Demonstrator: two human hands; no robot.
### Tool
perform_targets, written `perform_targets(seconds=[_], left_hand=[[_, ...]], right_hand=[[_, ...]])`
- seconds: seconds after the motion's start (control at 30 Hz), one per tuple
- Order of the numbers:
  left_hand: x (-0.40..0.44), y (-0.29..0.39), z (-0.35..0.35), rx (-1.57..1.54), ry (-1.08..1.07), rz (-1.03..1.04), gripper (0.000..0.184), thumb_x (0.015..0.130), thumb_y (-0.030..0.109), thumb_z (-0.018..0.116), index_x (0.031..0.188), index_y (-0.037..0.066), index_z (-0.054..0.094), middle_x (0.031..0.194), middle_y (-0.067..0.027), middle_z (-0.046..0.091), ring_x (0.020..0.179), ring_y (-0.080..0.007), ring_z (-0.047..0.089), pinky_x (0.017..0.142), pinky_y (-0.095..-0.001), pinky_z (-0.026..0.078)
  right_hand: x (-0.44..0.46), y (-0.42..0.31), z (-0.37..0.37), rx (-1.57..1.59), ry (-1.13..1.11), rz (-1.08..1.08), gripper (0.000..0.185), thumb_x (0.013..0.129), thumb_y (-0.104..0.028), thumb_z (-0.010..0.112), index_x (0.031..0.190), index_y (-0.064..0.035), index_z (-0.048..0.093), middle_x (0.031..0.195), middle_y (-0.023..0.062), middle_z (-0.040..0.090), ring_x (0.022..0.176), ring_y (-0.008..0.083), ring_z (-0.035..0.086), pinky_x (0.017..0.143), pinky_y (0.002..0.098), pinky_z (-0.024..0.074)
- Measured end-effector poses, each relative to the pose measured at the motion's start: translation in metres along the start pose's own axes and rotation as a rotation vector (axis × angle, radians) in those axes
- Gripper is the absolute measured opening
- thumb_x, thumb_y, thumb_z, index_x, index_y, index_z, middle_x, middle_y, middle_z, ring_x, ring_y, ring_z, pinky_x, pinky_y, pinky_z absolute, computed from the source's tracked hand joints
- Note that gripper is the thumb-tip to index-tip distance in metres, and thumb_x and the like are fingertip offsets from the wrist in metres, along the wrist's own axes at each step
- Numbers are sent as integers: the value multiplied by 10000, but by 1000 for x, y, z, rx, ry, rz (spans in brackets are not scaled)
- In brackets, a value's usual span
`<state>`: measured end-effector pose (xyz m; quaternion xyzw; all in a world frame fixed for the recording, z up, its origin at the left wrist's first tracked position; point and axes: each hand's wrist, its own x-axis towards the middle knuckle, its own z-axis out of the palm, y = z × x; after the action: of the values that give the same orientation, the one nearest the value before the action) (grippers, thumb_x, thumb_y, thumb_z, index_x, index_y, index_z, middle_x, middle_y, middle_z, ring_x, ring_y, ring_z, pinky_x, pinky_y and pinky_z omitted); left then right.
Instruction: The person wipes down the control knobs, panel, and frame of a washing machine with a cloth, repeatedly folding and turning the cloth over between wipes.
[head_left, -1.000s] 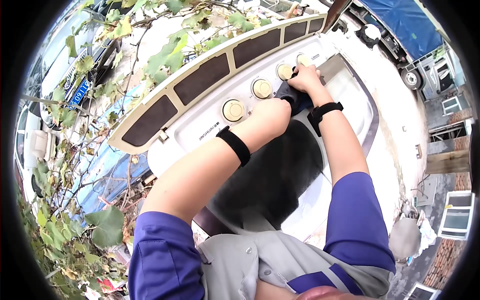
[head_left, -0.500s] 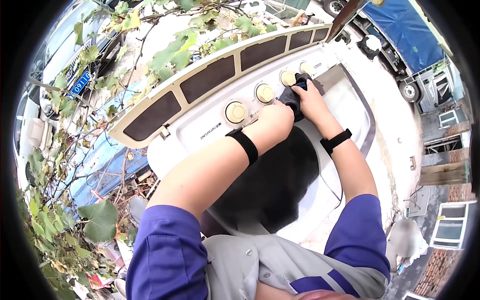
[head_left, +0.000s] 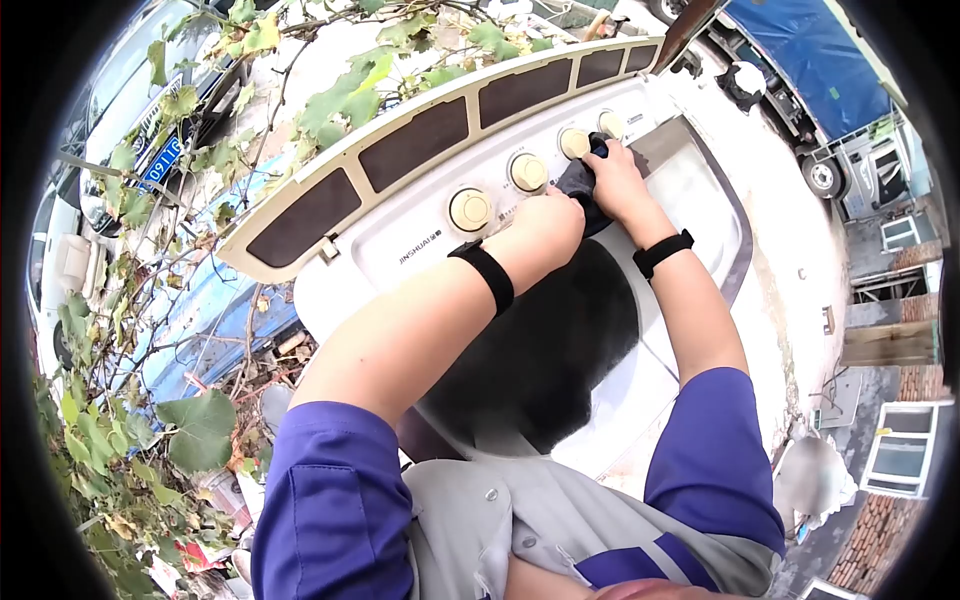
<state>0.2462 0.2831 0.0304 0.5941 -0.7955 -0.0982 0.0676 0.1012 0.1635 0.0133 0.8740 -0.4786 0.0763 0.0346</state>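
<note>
A white washing machine (head_left: 375, 262) with several cream knobs, one of them a knob (head_left: 470, 209) at the left, is in front of me. My left hand (head_left: 545, 228) is closed on a dark cloth (head_left: 576, 184), near the middle knobs. My right hand (head_left: 617, 180) pinches the same cloth at its upper right end, close to the knobs on the right. The cloth is bunched between both hands, above the rim of the round tub opening. Dark, blurred contents (head_left: 540, 350) fill the tub below my wrists.
The machine's raised lid (head_left: 415, 145) with brown panels runs behind the knobs. Vines (head_left: 200, 430) hang at the left, over a blue sheet (head_left: 200, 330). A car (head_left: 130, 110) is parked at the upper left, and a truck (head_left: 810, 70) at the upper right.
My hands stay on the dark cloth. My right hand moved down off the far right knobs, then slightly up again, and the cloth shifted and folded between the hands.
</note>
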Motion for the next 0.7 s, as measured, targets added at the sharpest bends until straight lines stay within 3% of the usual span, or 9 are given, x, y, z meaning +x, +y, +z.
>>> perform_targets(seconds=[0.03,0.17,0.2,0.3,0.43,0.57,0.7], left_hand=[[2,-1,-3,-22,-27,-1,217,864,56,538,1052,-34,601,1019,-227,622,865,-351,684,720,-423,565],[-3,-3,-30,-113,-191,53,373,835,292,714,1031,-18,643,1014,-205,645,950,-357,664,807,-419,544],[-3,-2,-31,-82,-177,59,502,777,421,758,1001,-20,670,1033,-202,653,951,-349,665,803,-409,543],[-3,3,-35,-9,-219,66,328,807,296,738,942,0,703,989,-182,680,932,-328,676,792,-399,545],[-17,7,-36,140,-212,70,147,742,60,671,864,71,750,868,-116,716,870,-283,696,755,-373,550],[-40,18,-38,300,-258,86,160,751,110,707,901,88,759,904,-71,718,916,-250,679,793,-316,524],[-37,8,-42,212,-224,176,87,781,104,656,816,60,722,908,-122,706,817,-271,691,687,-347,543]], right_hand=[[0,-1,-1,1,-8,6,382,787,-25,586,1146,-123,673,1277,231,477,1204,413,458,1003,440,438],[5,-2,-7,-27,-28,-25,358,782,-16,583,1105,-121,695,1243,221,478,1195,408,450,993,437,444],[5,-3,-8,-24,-14,-49,324,790,-40,584,1081,-114,705,1204,219,479,1179,406,449,980,433,453],[4,-5,-3,-58,65,-87,209,828,-116,577,979,-91,720,1174,204,469,1150,390,469,918,451,492],[1,-24,-5,-118,38,-59,157,811,-101,581,856,-40,719,1150,191,481,1094,360,508,858,427,539],[-10,-66,-13,-171,41,-63,149,778,-81,585,798,27,686,1097,170,504,1027,333,541,793,413,554],[-16,-58,5,-347,196,-150,127,775,-140,606,789,-55,700,1045,101,527,978,265,535,712,366,505]])
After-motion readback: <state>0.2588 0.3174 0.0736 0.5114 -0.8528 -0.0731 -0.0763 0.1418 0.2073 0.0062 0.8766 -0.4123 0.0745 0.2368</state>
